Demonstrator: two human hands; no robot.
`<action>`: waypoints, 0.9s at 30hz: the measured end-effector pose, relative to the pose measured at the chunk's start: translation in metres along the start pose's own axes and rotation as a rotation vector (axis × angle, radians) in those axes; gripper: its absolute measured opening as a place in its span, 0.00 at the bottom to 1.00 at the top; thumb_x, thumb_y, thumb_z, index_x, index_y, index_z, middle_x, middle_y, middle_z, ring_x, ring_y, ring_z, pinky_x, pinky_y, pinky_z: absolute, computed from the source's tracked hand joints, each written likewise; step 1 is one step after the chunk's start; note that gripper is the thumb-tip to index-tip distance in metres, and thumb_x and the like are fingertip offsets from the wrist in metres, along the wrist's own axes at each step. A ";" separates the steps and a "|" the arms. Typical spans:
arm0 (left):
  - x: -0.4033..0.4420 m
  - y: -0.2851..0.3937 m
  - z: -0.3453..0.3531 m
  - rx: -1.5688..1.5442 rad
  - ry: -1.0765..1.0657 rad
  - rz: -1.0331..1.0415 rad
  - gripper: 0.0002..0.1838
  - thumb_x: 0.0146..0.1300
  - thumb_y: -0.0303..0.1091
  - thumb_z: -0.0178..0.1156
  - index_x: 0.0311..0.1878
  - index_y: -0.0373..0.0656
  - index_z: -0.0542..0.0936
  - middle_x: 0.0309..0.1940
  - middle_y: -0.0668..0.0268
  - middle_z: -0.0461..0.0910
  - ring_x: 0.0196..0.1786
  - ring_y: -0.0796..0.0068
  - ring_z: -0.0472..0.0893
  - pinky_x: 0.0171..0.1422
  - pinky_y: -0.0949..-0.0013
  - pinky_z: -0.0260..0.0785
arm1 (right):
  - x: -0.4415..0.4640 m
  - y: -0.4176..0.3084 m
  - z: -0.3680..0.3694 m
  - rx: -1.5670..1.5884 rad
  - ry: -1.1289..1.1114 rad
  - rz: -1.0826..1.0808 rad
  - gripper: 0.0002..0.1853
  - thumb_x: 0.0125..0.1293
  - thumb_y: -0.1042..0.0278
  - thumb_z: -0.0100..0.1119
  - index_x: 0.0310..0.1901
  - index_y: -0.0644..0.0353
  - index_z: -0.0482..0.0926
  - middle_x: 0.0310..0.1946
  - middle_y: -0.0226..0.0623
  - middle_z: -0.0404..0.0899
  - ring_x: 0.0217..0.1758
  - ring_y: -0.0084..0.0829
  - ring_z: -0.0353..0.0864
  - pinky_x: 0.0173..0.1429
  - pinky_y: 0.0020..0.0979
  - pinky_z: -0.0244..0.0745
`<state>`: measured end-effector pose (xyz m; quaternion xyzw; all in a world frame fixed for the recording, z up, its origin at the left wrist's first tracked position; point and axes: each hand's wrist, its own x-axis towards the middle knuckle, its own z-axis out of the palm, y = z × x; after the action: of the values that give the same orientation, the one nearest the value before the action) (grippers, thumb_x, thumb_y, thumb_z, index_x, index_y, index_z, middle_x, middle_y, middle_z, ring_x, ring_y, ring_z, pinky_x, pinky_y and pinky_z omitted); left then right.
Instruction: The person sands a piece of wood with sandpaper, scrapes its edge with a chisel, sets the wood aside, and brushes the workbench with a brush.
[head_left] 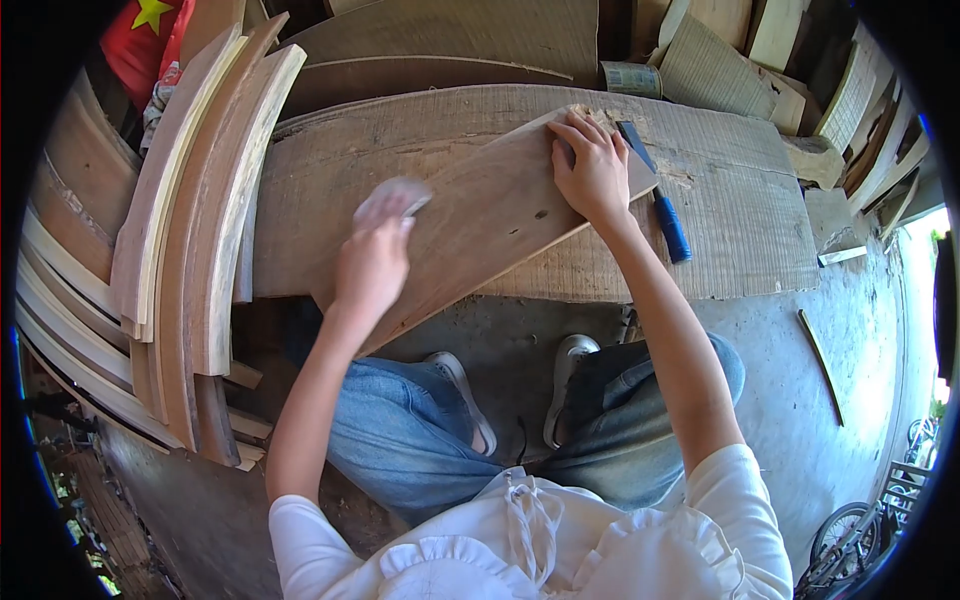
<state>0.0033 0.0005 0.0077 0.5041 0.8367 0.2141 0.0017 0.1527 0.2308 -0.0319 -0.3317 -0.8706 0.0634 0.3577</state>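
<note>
A wooden board (490,225) with a dark knot lies slantwise across a larger, rough-sawn plank, its near end jutting out over the plank's front edge. My right hand (592,165) grips the board's far end, fingers curled over its top and edge. Over the board's left part, my left hand (380,235) is smeared by motion. Its fingers are closed round a pale, flat piece (412,192), too blurred to name for certain. Just right of my right hand lies a chisel (672,228) with a blue handle, its dark blade pointing away from me.
The large plank (740,220) serves as the work surface. Curved wooden strips (190,200) are stacked at the left. More offcuts (715,70) and a tin can (632,79) stand behind. A thin strip (821,368) lies on the floor at right, with a bicycle (848,535) beyond.
</note>
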 end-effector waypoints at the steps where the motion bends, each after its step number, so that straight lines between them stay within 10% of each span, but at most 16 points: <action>1: 0.003 0.012 0.006 -0.003 -0.008 0.111 0.17 0.66 0.32 0.48 0.56 0.38 0.74 0.59 0.53 0.71 0.61 0.54 0.70 0.63 0.57 0.65 | 0.000 0.000 0.001 -0.002 0.003 0.001 0.15 0.61 0.63 0.51 0.48 0.50 0.79 0.57 0.35 0.73 0.65 0.36 0.65 0.70 0.47 0.49; 11: 0.002 0.079 0.052 -0.150 -0.052 0.567 0.24 0.55 0.22 0.55 0.57 0.39 0.73 0.59 0.56 0.71 0.66 0.57 0.66 0.70 0.57 0.57 | -0.002 0.000 0.002 0.025 0.029 0.006 0.15 0.61 0.64 0.51 0.48 0.50 0.79 0.57 0.35 0.73 0.64 0.36 0.66 0.70 0.47 0.49; 21: -0.022 -0.047 -0.013 -0.015 0.034 0.092 0.19 0.67 0.28 0.47 0.60 0.39 0.71 0.62 0.56 0.67 0.67 0.57 0.63 0.70 0.60 0.55 | -0.002 -0.005 -0.003 0.024 0.017 0.037 0.15 0.61 0.63 0.50 0.49 0.50 0.79 0.58 0.35 0.72 0.65 0.37 0.65 0.71 0.47 0.49; 27: -0.007 0.020 0.036 0.005 0.113 0.362 0.19 0.58 0.23 0.51 0.55 0.36 0.75 0.59 0.52 0.71 0.65 0.53 0.66 0.70 0.56 0.55 | -0.003 -0.002 0.000 -0.012 0.028 0.021 0.15 0.62 0.63 0.49 0.49 0.50 0.79 0.58 0.35 0.72 0.66 0.37 0.65 0.71 0.47 0.49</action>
<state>0.0316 0.0149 -0.0190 0.6336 0.7316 0.2367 -0.0851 0.1527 0.2274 -0.0327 -0.3438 -0.8625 0.0571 0.3670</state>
